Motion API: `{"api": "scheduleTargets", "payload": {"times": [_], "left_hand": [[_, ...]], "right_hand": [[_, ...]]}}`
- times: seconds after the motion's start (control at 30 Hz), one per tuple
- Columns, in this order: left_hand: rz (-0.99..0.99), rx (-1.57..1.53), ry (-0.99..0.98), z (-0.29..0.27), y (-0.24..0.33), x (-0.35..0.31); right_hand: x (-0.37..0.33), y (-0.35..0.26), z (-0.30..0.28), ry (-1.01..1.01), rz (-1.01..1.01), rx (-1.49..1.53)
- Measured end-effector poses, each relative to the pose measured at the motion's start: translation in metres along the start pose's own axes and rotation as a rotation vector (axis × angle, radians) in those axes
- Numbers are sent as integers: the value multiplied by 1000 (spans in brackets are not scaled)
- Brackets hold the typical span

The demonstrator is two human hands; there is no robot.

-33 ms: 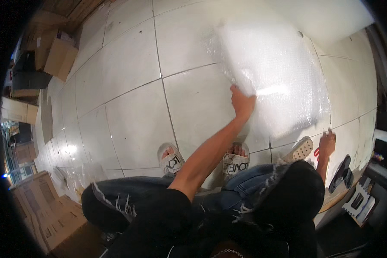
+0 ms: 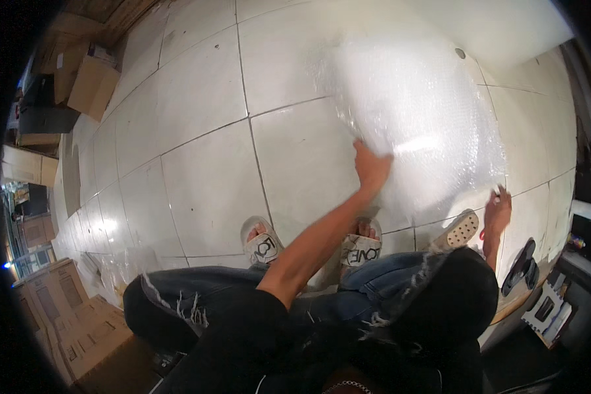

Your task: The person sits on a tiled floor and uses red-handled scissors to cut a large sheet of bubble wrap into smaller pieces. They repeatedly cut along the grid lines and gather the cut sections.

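1. Nearest are the person's bent legs in blue jeans (image 2: 400, 276) with frayed, ripped knees. Below them the feet sit in pale slide sandals (image 2: 262, 244), and a perforated white slipper (image 2: 459, 230) lies loose to the right.
2. The left hand (image 2: 372, 167) reaches forward on a straight arm. Its palm is down and flat on the near left edge of the bubble wrap (image 2: 420, 105), pressing rather than gripping.
3. The right hand (image 2: 498, 211) is well apart from it, at the sheet's near right edge, fingers curled. Something small and red (image 2: 482, 234) shows just below it. I cannot tell whether the hand grips it or the sheet.
4. By my reading, the step in hand is pinning and smoothing the sheet against the floor.
5. Any move from here calls for keeping one edge pressed down, since the film looks light and likely to slide or curl on smooth tile.
6. The bubble wrap is a large clear sheet, dimpled and glaring white under the light, spread flat ahead and to the right.
7. The floor (image 2: 203, 190) is glossy pale square tile with dark joints.
8. Farthest left stand brown cardboard boxes (image 2: 92, 82), matte and square-edged.
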State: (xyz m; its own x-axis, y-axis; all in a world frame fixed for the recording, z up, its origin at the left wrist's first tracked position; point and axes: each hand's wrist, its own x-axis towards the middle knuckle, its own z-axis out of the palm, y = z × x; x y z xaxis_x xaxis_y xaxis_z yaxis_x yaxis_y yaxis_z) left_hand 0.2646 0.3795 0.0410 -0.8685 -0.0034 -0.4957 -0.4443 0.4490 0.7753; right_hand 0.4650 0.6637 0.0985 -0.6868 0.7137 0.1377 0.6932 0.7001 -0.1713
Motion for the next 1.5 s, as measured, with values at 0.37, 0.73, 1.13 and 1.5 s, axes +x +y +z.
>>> {"api": "scheduleTargets", "payload": {"times": [0.37, 0.73, 1.13, 1.5], "left_hand": [[603, 430, 407, -91, 43, 21], [820, 162, 276, -60, 24, 13], [178, -600, -317, -72, 18, 20], [623, -181, 198, -61, 17, 20]], "right_hand": [[26, -157, 53, -178, -489, 95], [26, -317, 31, -673, 48, 1028], [26, -290, 52, -617, 159, 1236], [23, -273, 40, -457, 23, 953]]}}
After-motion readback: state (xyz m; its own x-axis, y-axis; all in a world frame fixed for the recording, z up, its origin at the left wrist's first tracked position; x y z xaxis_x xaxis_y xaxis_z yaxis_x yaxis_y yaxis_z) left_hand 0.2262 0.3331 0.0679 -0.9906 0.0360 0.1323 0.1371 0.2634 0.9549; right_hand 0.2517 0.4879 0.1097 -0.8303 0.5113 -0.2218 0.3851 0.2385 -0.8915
